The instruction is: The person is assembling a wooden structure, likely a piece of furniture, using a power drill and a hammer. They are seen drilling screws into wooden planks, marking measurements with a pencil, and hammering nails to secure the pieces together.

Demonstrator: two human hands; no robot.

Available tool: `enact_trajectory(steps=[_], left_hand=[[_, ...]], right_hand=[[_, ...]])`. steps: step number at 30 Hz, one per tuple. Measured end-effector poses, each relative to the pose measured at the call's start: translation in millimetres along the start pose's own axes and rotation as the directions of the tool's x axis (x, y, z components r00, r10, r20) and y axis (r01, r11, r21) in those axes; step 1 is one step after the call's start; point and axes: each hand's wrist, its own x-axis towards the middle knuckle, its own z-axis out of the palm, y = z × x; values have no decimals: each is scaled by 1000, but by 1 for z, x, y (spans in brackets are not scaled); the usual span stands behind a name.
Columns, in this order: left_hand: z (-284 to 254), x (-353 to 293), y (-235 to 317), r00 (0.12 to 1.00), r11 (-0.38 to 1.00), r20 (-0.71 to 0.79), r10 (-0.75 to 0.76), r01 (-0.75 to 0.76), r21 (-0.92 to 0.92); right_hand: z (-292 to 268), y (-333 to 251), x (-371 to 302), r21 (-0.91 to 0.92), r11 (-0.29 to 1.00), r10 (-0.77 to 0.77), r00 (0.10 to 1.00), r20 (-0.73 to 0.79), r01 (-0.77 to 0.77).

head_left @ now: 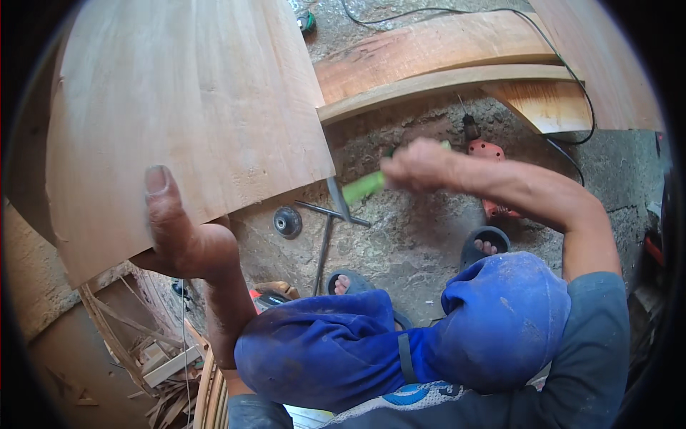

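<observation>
A wide, pale wooden board [193, 93] fills the upper left. My left hand [186, 239] grips its near edge, thumb pressed on the top face and the other fingers hidden underneath. In my right hand [420, 166], slightly smeared by motion, is a hammer [364, 187] with a bright green handle. Its narrow grey metal head is beside the board's right corner; whether it touches the wood I cannot tell. Below that corner, on the floor, lie a T-shaped metal bar [326, 247] and a round black disc pad [287, 222].
Beyond my right forearm a red power drill [486, 151] lies on rough concrete. Curved planks [436, 50] and a black cable [592, 107] stretch across the back. A green tape measure [306, 23] sits at the top. Wood scraps [171, 365] pile up lower left.
</observation>
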Motion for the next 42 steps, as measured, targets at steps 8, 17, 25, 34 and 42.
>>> enact_trajectory(steps=[8,17,25,34,42], left_hand=[[3,-3,1,999,999,6,35,-35,33],[-6,0,-6,990,987,67,126,-132,89],[5,-2,8,998,999,46,36,-37,24],[9,-2,8,1000,1000,-17,-1,0,-20],[-11,3,-11,995,993,40,86,-89,73]], right_hand=[[0,-2,8,-22,999,49,999,-16,-50],[-9,-8,3,-55,998,8,992,127,-1],[3,-7,3,-70,998,8,996,86,-2],[-7,-20,1,-78,982,-156,971,182,172],[-6,-21,7,-80,988,-110,963,245,133]])
